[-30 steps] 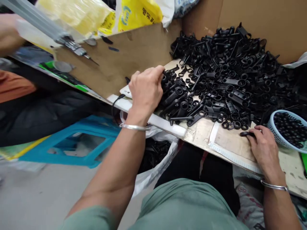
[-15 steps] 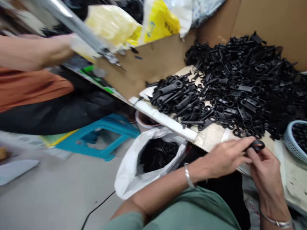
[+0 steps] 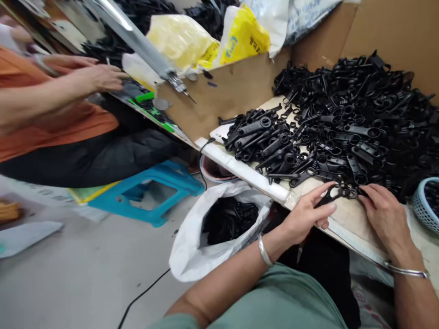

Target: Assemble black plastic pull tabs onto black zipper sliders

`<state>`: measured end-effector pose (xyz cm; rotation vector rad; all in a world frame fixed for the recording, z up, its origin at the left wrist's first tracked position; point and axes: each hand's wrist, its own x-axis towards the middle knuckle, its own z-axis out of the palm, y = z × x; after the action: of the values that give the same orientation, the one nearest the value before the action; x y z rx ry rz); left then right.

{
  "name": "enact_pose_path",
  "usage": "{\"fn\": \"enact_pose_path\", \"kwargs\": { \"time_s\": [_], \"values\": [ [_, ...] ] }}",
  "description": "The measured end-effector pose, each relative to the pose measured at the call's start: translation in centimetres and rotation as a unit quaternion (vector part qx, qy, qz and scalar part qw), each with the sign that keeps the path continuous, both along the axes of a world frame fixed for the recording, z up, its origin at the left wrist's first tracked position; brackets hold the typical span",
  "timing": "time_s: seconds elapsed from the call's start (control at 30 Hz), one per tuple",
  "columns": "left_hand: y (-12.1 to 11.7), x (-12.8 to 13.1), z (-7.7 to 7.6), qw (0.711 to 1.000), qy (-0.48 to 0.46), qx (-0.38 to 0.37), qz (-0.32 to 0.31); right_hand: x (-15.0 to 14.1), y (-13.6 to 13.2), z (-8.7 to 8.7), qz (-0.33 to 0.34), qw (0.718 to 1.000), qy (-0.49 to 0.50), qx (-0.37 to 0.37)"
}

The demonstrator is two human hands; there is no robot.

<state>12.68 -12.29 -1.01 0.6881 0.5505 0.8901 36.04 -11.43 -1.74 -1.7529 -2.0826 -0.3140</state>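
My left hand (image 3: pixel 310 212) pinches a black plastic part with a ring-shaped end (image 3: pixel 329 195) between thumb and fingers, just over the table's front edge. At the near edge of the heap, my right hand (image 3: pixel 386 214) reaches down with its fingertips drawn together beside small black rings (image 3: pixel 350 191). A dark bit shows at those fingertips, too small to name. Beyond both hands spreads a large heap of black plastic parts (image 3: pixel 363 114), many with round ring ends. Longer black arm-shaped parts (image 3: pixel 255 130) lie in a group on its left side.
A blue basket (image 3: pixel 423 205) of small black pieces stands at the right. Below the table edge is a white sack (image 3: pixel 187 251) of black parts, near a blue stool (image 3: pixel 154 214). A co-worker in orange (image 3: pixel 61 123) sits left, beyond a metal screwdriver tool (image 3: pixel 171 80).
My hands, together at a black ring before, have moved apart. The left keeps a black part; the right has gone to the small rings. The co-worker's hands have come into fuller view.
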Motion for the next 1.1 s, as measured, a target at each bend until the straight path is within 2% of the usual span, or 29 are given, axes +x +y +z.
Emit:
{"fn": "enact_pose_path", "kwargs": {
  "time_s": [0.13, 0.2, 0.3, 0.4, 0.57, 0.67, 0.73, 0.8, 0.93, 1.0, 1.1],
  "values": [
    [0.0, 0.0, 0.0, 0.997, -0.037, -0.055, -0.037, 1.1, -1.6, 0.5, -0.028, 0.988, 0.151, 0.012],
    [0.1, 0.2, 0.0, 0.996, -0.046, -0.07, -0.043, 1.3, -3.3, 0.6, -0.046, 0.983, 0.178, 0.002],
    [0.1, 0.6, -0.1, 0.992, -0.068, -0.093, -0.047, 0.8, -5.7, 0.2, -0.018, 0.996, 0.089, 0.002],
    [0.0, 1.1, -0.4, 0.991, -0.071, -0.107, -0.046, 0.1, -6.9, -0.2, 0.026, 0.999, 0.013, -0.02],
    [-0.2, 1.5, -0.8, 0.992, -0.067, -0.101, -0.04, -0.1, -6.2, 0.1, 0.053, 0.994, -0.065, -0.066],
    [-0.2, 1.3, -1.0, 0.994, -0.054, -0.087, -0.038, 0.1, -5.6, 0.4, 0.055, 0.994, -0.071, -0.069],
    [-0.3, 1.2, -1.2, 0.995, -0.046, -0.08, -0.032, 0.0, -5.6, 0.8, 0.044, 0.996, -0.036, -0.065],
    [-0.3, 1.1, -1.3, 0.996, -0.043, -0.077, -0.028, -0.5, -5.9, 1.2, 0.028, 0.997, 0.039, -0.058],
    [-0.5, 1.6, -1.5, 0.995, -0.056, -0.073, -0.029, -3.2, -6.3, 2.3, 0.054, 0.972, 0.229, -0.023],
    [-0.7, 1.9, -1.5, 0.995, -0.072, -0.058, -0.03, -4.8, -6.0, 2.3, 0.067, 0.964, 0.258, 0.013],
    [-0.8, 2.2, -1.3, 0.995, -0.087, -0.03, -0.032, -6.2, -5.3, 1.5, 0.068, 0.966, 0.242, 0.06]
  ]
}}
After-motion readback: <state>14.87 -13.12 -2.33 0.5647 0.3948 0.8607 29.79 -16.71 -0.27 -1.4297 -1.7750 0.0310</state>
